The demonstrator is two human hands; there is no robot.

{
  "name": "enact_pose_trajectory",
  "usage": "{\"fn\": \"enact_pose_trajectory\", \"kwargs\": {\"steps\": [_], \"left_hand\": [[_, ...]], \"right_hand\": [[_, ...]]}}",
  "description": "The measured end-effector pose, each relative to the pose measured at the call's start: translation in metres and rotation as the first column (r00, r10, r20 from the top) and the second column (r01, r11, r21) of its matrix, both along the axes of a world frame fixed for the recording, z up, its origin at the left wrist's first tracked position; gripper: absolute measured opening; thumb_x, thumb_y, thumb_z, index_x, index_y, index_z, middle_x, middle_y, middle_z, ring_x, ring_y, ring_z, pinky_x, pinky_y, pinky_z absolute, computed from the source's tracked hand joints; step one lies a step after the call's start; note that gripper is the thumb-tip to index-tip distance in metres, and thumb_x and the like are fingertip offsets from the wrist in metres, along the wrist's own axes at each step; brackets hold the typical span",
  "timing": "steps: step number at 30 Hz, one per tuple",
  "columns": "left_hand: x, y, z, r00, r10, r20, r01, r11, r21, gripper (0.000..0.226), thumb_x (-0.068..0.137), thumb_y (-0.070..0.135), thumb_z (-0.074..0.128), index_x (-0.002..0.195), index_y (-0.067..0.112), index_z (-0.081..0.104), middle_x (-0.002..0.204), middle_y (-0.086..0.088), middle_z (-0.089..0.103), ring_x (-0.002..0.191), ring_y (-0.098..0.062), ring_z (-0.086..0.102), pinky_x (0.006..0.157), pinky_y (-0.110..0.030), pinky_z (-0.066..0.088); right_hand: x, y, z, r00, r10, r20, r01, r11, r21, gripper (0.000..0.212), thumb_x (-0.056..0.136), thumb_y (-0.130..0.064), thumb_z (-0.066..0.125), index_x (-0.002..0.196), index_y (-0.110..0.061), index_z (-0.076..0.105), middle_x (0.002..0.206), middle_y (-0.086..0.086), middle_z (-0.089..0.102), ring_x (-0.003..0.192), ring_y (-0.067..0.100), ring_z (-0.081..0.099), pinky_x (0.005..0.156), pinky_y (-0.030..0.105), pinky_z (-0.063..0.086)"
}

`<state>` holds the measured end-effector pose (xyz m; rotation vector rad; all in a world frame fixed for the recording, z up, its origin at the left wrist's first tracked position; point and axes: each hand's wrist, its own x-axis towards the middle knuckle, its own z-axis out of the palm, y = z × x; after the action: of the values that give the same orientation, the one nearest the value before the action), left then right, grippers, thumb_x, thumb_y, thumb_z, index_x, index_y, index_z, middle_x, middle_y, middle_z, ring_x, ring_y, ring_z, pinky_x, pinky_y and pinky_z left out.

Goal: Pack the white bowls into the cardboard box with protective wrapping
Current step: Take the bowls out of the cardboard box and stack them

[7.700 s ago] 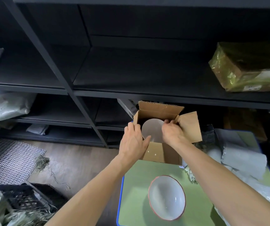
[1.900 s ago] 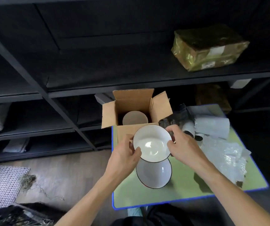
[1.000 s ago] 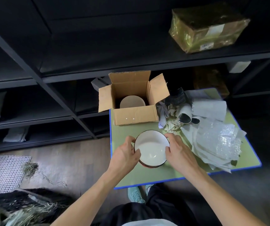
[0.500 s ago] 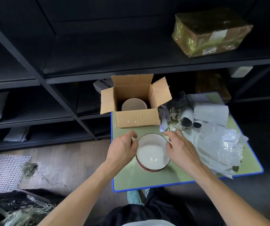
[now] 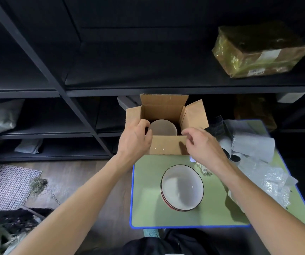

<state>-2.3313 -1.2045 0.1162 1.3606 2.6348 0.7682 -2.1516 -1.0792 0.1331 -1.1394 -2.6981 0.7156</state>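
Both hands have just come off the bowls. Half a second ago they sat on either side of the rim of the stacked bowls [image 5: 182,187]; now that stack stands alone on the green bench [image 5: 148,210], toward its left edge and nearer the front than the back. The hands have gone forward to the cardboard box [image 5: 166,147] at the far left corner.

The left hand [image 5: 135,140] curls over the box's near left corner and appears to grip the wall there, its fingertips close to the bowl in the box [image 5: 163,127]. Whether they touch that bowl I cannot tell. The right hand [image 5: 201,144] hovers just off the near right corner, fingers loosely bent, holding nothing.

This suggests the two bowls are parked while the box gets attention. Nothing is wrapped yet, so packing is at an early stage.

The stack is two glossy white bowls nested closely, each with a thin dark rim, a reddish edge of the lower one showing at the left. They are bare ceramic and would chip if knocked together. The bowl in the box looks duller in the shadow and fills most of the opening. Crumpled bubble wrap [image 5: 269,181] and foam sheet [image 5: 253,146] lie along the right edge, within reach.
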Motion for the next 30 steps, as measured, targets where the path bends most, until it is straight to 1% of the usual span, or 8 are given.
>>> {"fn": "enact_pose_trajectory", "kwargs": {"steps": [2,5,10,15,18,23,27,30], "left_hand": [[-0.008,0.007,-0.002,1.0,0.006,-0.025,-0.007,0.999,-0.036,0.034,0.099,0.032,0.05,0.128,0.014,0.057,0.12,-0.003,0.056,0.105,-0.017,0.049,0.076,-0.025,0.039],[-0.018,0.017,-0.008,0.999,0.033,-0.038,-0.037,0.994,-0.099,0.044,0.099,0.037,0.051,0.134,0.012,0.05,0.129,-0.006,0.049,0.116,-0.021,0.045,0.084,-0.03,0.044],[-0.022,0.03,-0.021,0.996,0.075,-0.04,-0.081,0.981,-0.175,0.052,0.096,0.046,0.054,0.132,0.01,0.046,0.127,-0.008,0.045,0.106,-0.02,0.047,0.081,-0.03,0.049],[-0.013,0.025,-0.042,0.988,0.123,-0.095,-0.14,0.967,-0.21,0.06,0.099,0.049,0.044,0.141,0.006,0.037,0.113,-0.006,0.047,0.091,-0.013,0.035,0.084,-0.026,0.043],[-0.013,0.023,-0.048,0.988,0.128,-0.09,-0.144,0.97,-0.197,0.066,0.099,0.05,0.043,0.146,0.005,0.033,0.109,-0.006,0.047,0.092,-0.016,0.042,0.082,-0.028,0.047],[-0.009,0.024,-0.051,0.988,0.15,-0.047,-0.155,0.977,-0.147,0.07,0.098,0.045,0.045,0.152,0.005,0.026,0.109,-0.008,0.047,0.093,-0.018,0.045,0.08,-0.031,0.05],[-0.008,0.024,-0.054,0.986,0.146,-0.079,-0.158,0.974,-0.161,0.068,0.1,0.044,0.04,0.152,0.004,0.026,0.111,-0.008,0.048,0.092,-0.018,0.046,0.08,-0.03,0.049],[-0.008,0.024,-0.055,0.985,0.134,-0.108,-0.151,0.973,-0.173,0.067,0.1,0.044,0.037,0.152,0.002,0.028,0.112,-0.01,0.048,0.093,-0.018,0.047,0.081,-0.03,0.05]], "right_hand": [[-0.015,0.008,0.001,1.0,0.018,0.005,-0.018,1.0,0.016,0.032,0.096,-0.018,0.048,0.124,-0.024,0.062,0.117,0.0,0.061,0.104,0.022,0.061,0.086,0.033,0.048],[-0.039,0.021,-0.005,0.998,0.061,0.026,-0.061,0.998,0.009,0.032,0.098,-0.018,0.047,0.127,-0.019,0.062,0.116,0.003,0.061,0.104,0.022,0.06,0.082,0.033,0.047],[-0.079,0.043,-0.015,0.963,0.11,0.245,-0.107,0.994,-0.024,0.036,0.101,-0.025,0.048,0.133,-0.011,0.056,0.125,0.01,0.06,0.111,0.028,0.06,0.091,0.04,0.051],[-0.106,0.054,-0.029,0.891,0.148,0.428,-0.103,0.987,-0.126,0.028,0.099,-0.023,0.048,0.116,-0.003,0.059,0.116,0.016,0.064,0.103,0.033,0.061,0.079,0.035,0.049],[-0.117,0.056,-0.035,0.836,0.176,0.52,-0.112,0.982,-0.151,0.03,0.099,-0.02,0.048,0.121,-0.002,0.057,0.121,0.016,0.063,0.108,0.034,0.06,0.076,0.033,0.044],[-0.132,0.057,-0.053,0.774,0.161,0.613,-0.071,0.983,-0.169,0.036,0.099,-0.014,0.047,0.131,-0.001,0.055,0.132,0.019,0.059,0.119,0.035,0.058,0.092,0.039,0.049],[-0.136,0.053,-0.064,0.749,0.089,0.656,-0.016,0.993,-0.117,0.052,0.097,-0.008,0.049,0.146,0.003,0.036,0.144,0.024,0.046,0.131,0.036,0.048,0.103,0.04,0.044],[-0.136,0.053,-0.067,0.752,0.053,0.657,0.015,0.995,-0.097,0.059,0.096,-0.008,0.051,0.149,0.003,0.026,0.146,0.026,0.04,0.134,0.038,0.044,0.105,0.041,0.041]]}}
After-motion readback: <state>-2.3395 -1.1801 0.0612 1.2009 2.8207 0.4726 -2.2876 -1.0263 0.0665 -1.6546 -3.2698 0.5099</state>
